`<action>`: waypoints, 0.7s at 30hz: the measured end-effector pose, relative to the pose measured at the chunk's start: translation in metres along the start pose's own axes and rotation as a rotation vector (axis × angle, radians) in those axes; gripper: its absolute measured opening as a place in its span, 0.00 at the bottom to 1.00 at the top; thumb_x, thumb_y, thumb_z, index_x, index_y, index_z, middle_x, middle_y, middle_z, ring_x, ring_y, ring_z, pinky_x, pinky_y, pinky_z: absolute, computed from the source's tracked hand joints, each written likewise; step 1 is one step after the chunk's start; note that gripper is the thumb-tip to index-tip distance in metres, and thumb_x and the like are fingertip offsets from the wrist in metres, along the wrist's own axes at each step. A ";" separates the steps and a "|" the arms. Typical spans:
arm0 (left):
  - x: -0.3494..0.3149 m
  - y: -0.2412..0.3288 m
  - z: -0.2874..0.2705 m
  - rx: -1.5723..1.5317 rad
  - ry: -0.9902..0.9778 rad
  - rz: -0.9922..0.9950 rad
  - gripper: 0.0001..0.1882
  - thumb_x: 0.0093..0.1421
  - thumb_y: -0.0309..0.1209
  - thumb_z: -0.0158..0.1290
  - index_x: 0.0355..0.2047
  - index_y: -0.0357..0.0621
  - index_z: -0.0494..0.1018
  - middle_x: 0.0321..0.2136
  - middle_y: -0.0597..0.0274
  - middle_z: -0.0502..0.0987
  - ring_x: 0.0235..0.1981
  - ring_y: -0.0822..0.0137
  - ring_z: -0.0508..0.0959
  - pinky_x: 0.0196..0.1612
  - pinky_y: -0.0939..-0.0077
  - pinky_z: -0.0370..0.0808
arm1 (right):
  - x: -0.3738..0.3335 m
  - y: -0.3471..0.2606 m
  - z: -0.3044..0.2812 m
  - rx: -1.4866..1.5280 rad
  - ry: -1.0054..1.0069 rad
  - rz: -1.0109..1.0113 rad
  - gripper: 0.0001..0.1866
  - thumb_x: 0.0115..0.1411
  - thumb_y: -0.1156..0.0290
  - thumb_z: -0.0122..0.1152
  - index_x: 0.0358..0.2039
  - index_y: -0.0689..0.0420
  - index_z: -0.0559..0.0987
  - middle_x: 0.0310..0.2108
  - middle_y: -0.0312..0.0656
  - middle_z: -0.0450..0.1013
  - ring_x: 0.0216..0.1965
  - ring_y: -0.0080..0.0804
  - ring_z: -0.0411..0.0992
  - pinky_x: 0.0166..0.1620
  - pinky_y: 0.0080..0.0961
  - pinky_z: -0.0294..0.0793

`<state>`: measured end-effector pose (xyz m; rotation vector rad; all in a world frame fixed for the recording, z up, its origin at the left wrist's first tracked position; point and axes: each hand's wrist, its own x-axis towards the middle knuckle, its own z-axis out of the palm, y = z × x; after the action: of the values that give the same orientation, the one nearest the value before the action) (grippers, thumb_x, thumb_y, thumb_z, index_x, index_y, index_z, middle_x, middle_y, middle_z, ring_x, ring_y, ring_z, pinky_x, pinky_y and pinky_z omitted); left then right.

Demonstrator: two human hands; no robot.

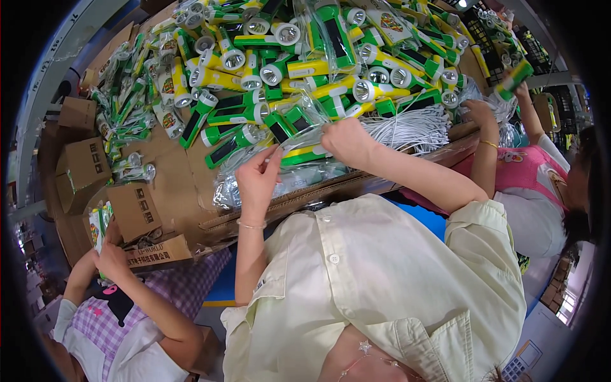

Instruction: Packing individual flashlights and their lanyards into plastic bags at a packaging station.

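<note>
Pale shirt (394,261), nearest the camera, my own; all positions refer to the white cable bundle (414,129). Cardboard front edge (293,202) runs along my side of the bundle. Well left of the bundle, a broad stretch of brown cardboard surface (184,169) gives sideways room; beyond the bundle, heaped flashlights (309,68) crowd close. A co-worker's hand (480,114) is near its right end. My left hand (254,178), left of the bundle, pinches a clear bag (304,135) between thumb and fingers; my right hand (350,145), at the bundle's left end, is closed on the film. Between my hands, left of the bundle: one flashlight (304,155), green and yellow, partly hidden; whether bagged, I cannot tell
</note>
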<state>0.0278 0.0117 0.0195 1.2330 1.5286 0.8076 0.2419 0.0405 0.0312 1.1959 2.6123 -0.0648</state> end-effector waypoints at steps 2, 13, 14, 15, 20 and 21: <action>-0.002 0.004 -0.006 -0.190 -0.057 -0.050 0.09 0.57 0.26 0.54 0.37 0.36 0.78 0.18 0.63 0.77 0.18 0.76 0.76 0.21 0.84 0.70 | -0.005 0.007 -0.009 0.083 0.093 0.064 0.04 0.45 0.71 0.60 0.24 0.53 0.79 0.29 0.35 0.73 0.30 0.34 0.74 0.27 0.29 0.73; 0.008 -0.012 -0.019 0.051 -0.001 0.186 0.03 0.55 0.21 0.54 0.29 0.35 0.76 0.24 0.63 0.77 0.22 0.74 0.77 0.23 0.83 0.70 | 0.048 -0.032 -0.015 0.632 0.634 -0.070 0.07 0.48 0.61 0.65 0.27 0.46 0.80 0.25 0.29 0.75 0.31 0.27 0.73 0.57 0.43 0.58; 0.005 -0.009 -0.020 0.045 0.042 0.252 0.02 0.54 0.21 0.55 0.28 0.34 0.75 0.23 0.64 0.76 0.22 0.75 0.75 0.24 0.83 0.69 | 0.048 -0.030 -0.019 0.615 0.623 -0.079 0.06 0.47 0.61 0.66 0.26 0.45 0.80 0.23 0.29 0.75 0.31 0.26 0.73 0.59 0.46 0.54; 0.002 -0.006 -0.022 0.040 0.085 0.318 0.02 0.54 0.21 0.55 0.27 0.34 0.74 0.22 0.64 0.75 0.21 0.76 0.73 0.24 0.83 0.68 | 0.047 -0.028 -0.023 0.619 0.621 -0.085 0.06 0.47 0.61 0.66 0.26 0.45 0.80 0.23 0.29 0.75 0.31 0.26 0.73 0.59 0.46 0.54; -0.002 0.008 -0.066 -0.174 0.252 0.273 0.01 0.55 0.19 0.53 0.28 0.35 0.73 0.21 0.69 0.70 0.22 0.78 0.69 0.25 0.87 0.66 | 0.039 0.015 -0.014 0.687 0.605 0.050 0.04 0.48 0.63 0.66 0.24 0.46 0.81 0.27 0.28 0.77 0.34 0.25 0.74 0.60 0.44 0.53; -0.003 0.008 -0.082 -0.256 0.287 0.265 0.00 0.55 0.19 0.53 0.28 0.36 0.72 0.22 0.69 0.70 0.21 0.79 0.69 0.25 0.87 0.65 | 0.039 0.022 -0.013 0.691 0.603 0.047 0.04 0.48 0.63 0.66 0.24 0.46 0.81 0.27 0.28 0.77 0.34 0.25 0.74 0.60 0.44 0.53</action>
<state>-0.0480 0.0176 0.0522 1.1781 1.4430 1.3600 0.2308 0.0857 0.0350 1.7031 3.2042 -0.7623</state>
